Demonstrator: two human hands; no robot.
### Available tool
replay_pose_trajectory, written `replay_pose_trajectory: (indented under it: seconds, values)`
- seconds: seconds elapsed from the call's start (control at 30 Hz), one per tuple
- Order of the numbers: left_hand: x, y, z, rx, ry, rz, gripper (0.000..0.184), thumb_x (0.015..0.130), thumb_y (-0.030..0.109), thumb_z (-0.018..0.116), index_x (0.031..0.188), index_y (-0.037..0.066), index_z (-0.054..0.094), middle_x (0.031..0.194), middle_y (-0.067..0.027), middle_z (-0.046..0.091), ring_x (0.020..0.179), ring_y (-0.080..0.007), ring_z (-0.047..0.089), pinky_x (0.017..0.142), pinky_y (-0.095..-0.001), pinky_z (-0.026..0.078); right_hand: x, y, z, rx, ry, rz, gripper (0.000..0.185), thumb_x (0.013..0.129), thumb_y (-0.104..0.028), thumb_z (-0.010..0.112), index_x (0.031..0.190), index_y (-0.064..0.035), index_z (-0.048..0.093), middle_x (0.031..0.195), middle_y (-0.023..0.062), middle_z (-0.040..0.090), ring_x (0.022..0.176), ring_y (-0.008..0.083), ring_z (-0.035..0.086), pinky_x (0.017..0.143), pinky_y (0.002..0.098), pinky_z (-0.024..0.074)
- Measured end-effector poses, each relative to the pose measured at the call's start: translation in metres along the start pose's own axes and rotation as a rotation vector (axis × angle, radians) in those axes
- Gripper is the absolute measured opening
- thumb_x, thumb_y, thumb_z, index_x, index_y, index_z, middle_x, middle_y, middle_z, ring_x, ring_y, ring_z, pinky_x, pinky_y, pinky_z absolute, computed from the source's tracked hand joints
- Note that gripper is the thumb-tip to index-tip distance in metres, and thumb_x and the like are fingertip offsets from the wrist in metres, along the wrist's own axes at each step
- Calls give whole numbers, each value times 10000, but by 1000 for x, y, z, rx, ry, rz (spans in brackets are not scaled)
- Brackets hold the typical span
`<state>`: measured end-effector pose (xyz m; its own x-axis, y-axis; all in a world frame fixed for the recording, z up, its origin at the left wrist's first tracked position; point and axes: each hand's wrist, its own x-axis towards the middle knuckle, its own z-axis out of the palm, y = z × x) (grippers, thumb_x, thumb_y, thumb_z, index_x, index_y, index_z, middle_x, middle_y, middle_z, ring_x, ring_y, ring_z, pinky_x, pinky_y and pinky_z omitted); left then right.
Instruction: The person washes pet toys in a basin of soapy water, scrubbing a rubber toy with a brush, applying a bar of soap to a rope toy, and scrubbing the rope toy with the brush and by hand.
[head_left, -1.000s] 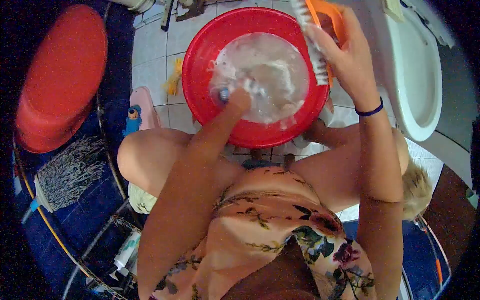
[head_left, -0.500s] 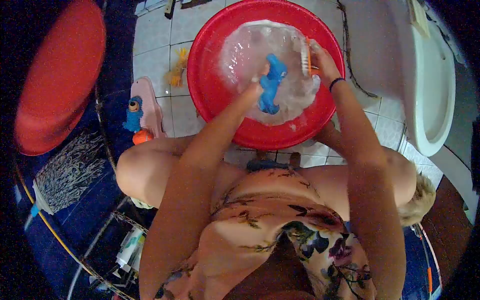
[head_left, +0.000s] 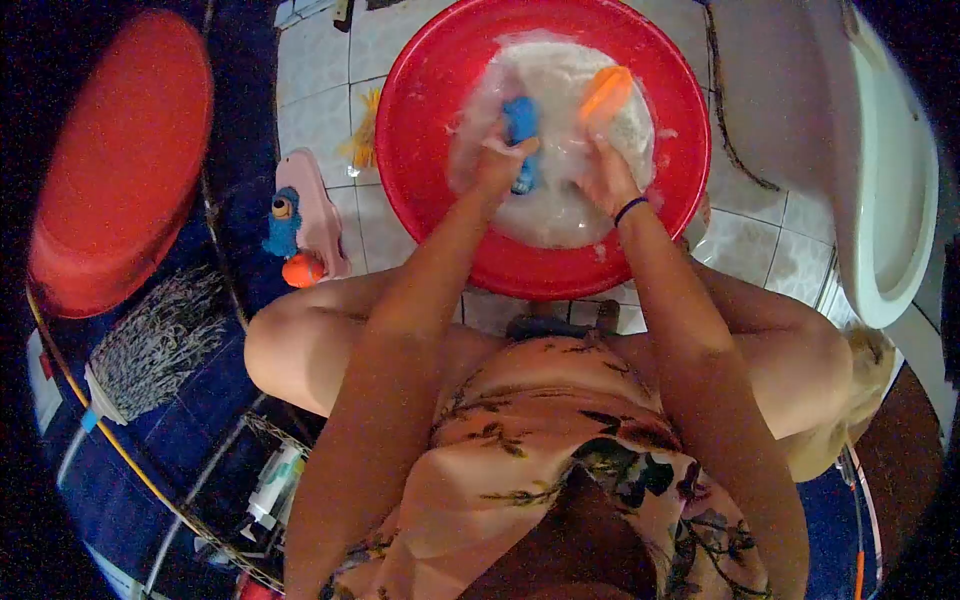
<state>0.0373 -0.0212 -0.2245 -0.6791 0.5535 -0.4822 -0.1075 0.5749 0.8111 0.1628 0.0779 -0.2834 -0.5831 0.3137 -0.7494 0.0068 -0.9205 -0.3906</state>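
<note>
A wide red basin (head_left: pixel 420 215) holds cloudy, soapy water. Over the water, my left hand (head_left: pixel 503 165) is closed around a small blue toy (head_left: pixel 520 122), some suds on its fingers. My right hand (head_left: pixel 607 180), with a dark band at the wrist, dips at the water to the right, fingers apart and partly hidden by the suds. Just beyond its fingertips floats an orange scrub brush (head_left: pixel 607 95), its orange back facing up; whether the fingertips touch it is hard to make out.
Left of the basin, a pink board (head_left: pixel 318 215) lies on the tiles beside another blue toy (head_left: pixel 283 222) and an orange ball-like toy (head_left: pixel 302 269). A mop head (head_left: pixel 160 345), a red tub (head_left: pixel 125 165) and yellow strands (head_left: pixel 365 130) are farther left. A white sink (head_left: pixel 890 180) stands right.
My right hand has come left and nearer to me, off the brush, which has turned from bristles sideways to back up. My left hand has shifted slightly left with the blue toy.
</note>
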Motion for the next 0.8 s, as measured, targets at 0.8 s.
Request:
replay_pose_trajectory:
  seconds: [0.8]
  values:
    - [-57, 25, 21, -855, -262, 30, 456, 792, 281, 629, 1155, 36, 501, 1110, -95, 526, 1047, -147, 478, 876, -260, 393, -50, -36, 48, 370, -192, -158, 290, 859, -358, 507, 943, -81, 518, 828, 82, 558, 753, 223, 568, 694, 359, 502]
